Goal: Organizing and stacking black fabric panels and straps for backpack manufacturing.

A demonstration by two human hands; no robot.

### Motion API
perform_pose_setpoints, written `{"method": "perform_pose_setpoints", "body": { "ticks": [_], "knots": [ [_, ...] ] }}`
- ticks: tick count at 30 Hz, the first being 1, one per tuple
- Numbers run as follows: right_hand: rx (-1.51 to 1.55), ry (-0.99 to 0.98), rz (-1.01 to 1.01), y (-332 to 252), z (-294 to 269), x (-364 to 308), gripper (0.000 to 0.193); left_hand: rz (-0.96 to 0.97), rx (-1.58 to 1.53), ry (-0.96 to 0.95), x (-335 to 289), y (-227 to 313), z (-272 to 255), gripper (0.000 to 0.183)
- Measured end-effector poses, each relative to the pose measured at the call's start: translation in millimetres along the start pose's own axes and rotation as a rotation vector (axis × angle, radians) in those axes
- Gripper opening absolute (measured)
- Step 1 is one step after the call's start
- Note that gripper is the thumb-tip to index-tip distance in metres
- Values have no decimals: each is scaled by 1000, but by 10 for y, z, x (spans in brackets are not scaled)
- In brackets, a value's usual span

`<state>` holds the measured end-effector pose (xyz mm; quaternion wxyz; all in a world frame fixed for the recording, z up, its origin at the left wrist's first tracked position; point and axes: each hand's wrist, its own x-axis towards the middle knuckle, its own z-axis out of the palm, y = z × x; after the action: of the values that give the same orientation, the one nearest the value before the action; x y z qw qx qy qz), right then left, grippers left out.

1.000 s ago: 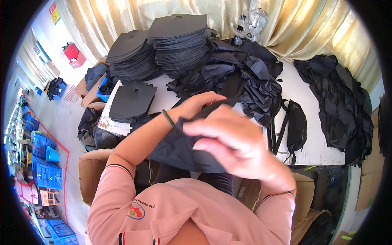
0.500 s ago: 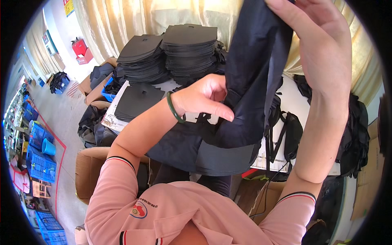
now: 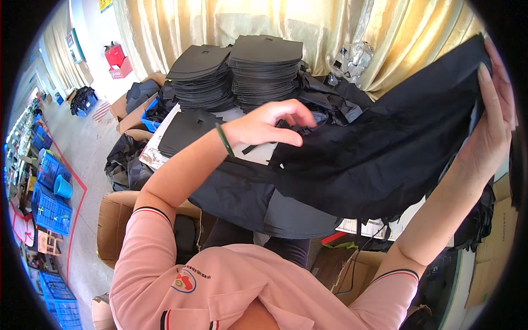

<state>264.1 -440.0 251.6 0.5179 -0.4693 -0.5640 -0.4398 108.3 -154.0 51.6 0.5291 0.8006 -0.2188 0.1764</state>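
My right hand (image 3: 498, 104), raised at the far right, pinches the upper corner of a large piece of black fabric (image 3: 379, 159). The cloth hangs spread out across the right side of the table, lightly creased. My left hand (image 3: 272, 124), with a green bangle (image 3: 224, 139) on its wrist, hovers by the cloth's left edge. Its fingers are curved and stand apart from the thumb, with nothing visible between them. Under the cloth's lower left edge lie dark fabric (image 3: 234, 192) and flat black panels (image 3: 300, 214) at the table's near edge, over my lap.
Two tall stacks of black panels (image 3: 267, 49) (image 3: 199, 60) stand at the back of the white table (image 3: 155, 157), a lower pile (image 3: 190, 132) before them. Cardboard boxes (image 3: 115, 225) flank me. Blue crates (image 3: 52, 209) line the aisle at left; a curtain (image 3: 220, 22) hangs behind.
My right hand has moved right and slightly down, and the bunched black fabric now spreads wide. My left hand has let go of it and shifted slightly up and left.
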Motion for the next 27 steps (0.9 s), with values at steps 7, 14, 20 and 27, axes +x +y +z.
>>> {"method": "perform_pose_setpoints", "body": {
  "ticks": [7,14,20,27],
  "knots": [
    [89,36,17,-486,544,-152,29,27,-102,130,241,144,853,53],
    [8,40,157,-79,-387,-364,27,-210,315,236,-276,-241,521,20],
    [-62,123,777,-142,-855,-1466,26,-615,448,-39,-1306,162,-317,22],
    [186,-243,1342,-107,-553,-3601,15,-899,574,-202,-2097,90,-605,28]
  ]
}}
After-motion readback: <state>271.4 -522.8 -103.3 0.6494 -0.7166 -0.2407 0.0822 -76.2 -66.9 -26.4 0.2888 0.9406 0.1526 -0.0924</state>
